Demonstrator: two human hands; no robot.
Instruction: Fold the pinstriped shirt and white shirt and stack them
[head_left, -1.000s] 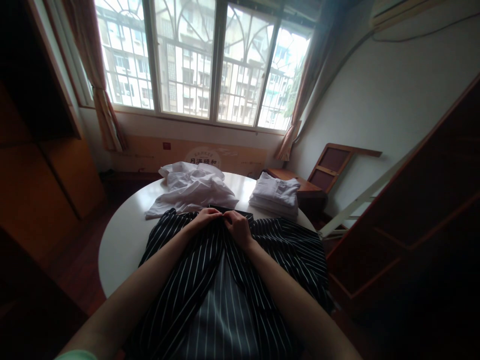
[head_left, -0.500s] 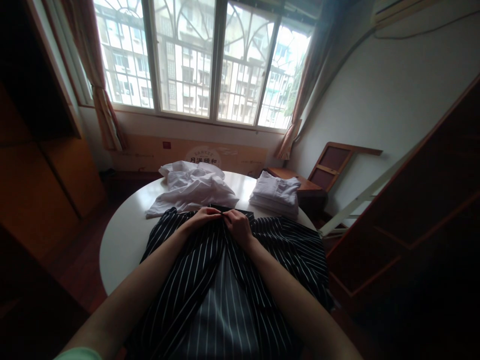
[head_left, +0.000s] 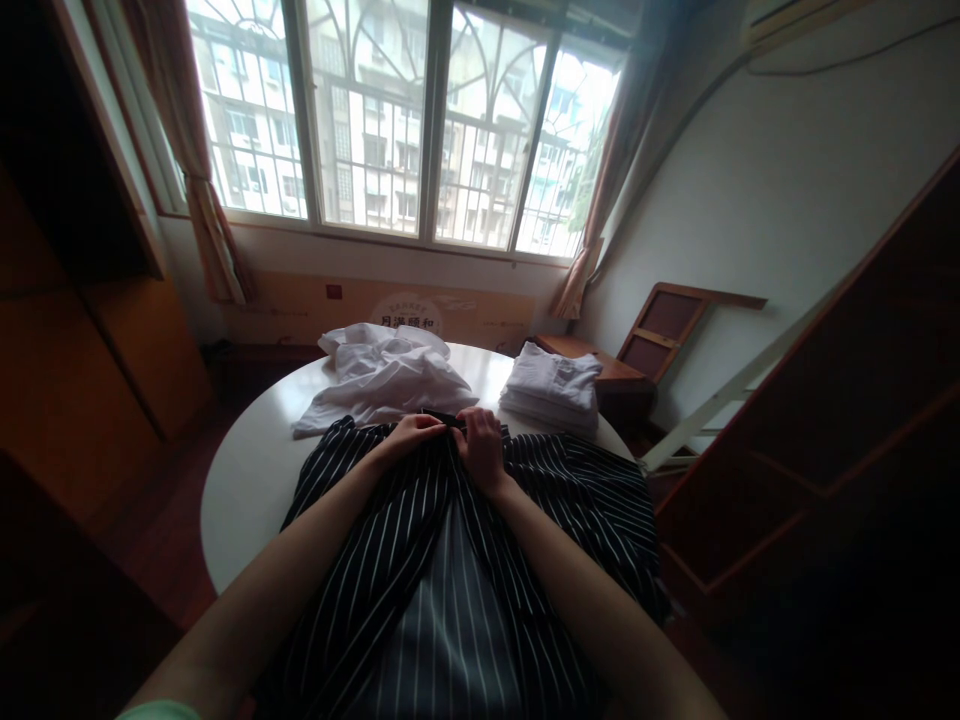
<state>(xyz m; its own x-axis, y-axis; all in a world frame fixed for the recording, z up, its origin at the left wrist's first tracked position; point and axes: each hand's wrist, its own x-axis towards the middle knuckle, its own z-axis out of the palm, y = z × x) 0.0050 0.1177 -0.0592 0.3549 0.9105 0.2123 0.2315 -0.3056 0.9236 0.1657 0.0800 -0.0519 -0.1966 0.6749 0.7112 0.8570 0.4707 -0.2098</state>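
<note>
A dark shirt [head_left: 465, 560] with thin white stripes lies spread on the round white worktop [head_left: 247, 480]. The left hand [head_left: 409, 436] and right hand [head_left: 480, 448] pinch its far edge, fingers closed on the cloth.

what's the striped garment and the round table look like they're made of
Striped garment: thin woven fabric, probably cotton or a blend; it drapes and creases softly, matte. Round table: hard, smooth white top, perhaps laminate or painted wood; it mirrors window light.

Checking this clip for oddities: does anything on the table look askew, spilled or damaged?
Only the white clothes at the far left, lying crumpled, unlike the folded stack beside them. No spill or damage shows. Both hands pinch the striped shirt near its collar.
</note>
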